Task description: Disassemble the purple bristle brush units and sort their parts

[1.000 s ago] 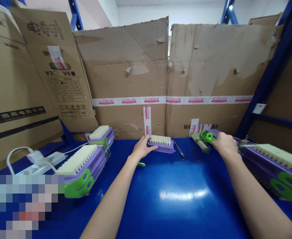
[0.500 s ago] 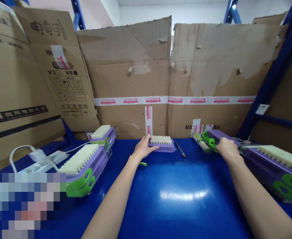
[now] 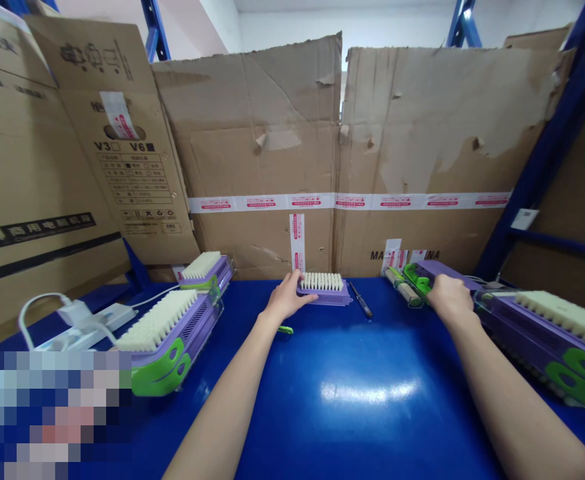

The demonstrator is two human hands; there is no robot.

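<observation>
At the back middle of the blue table, my left hand [image 3: 286,298] holds the left end of a small purple brush [image 3: 328,293] with cream bristles pointing up. Its thumb lies along the front side and the other fingers are behind. Over on the right, my right hand [image 3: 450,299] is closed at a purple part [image 3: 440,270] with a bright green end piece [image 3: 417,277]; its fingertips are mostly hidden. Just left of that is a clear-sided piece with a cream roller [image 3: 405,287]. A slim screwdriver [image 3: 361,301] lies between my hands. Under my left wrist a green piece [image 3: 286,330] pokes out.
Larger purple-and-green brush units [image 3: 167,333] stand at left, another [image 3: 557,333] at right. A white power strip [image 3: 92,327] with a plugged cable lies at far left. Cardboard panels [image 3: 262,153] wall off the back. The lower left corner is pixelated.
My right hand has shifted slightly left, toward the green end piece. My left hand stays on the small brush, with no visible movement.
</observation>
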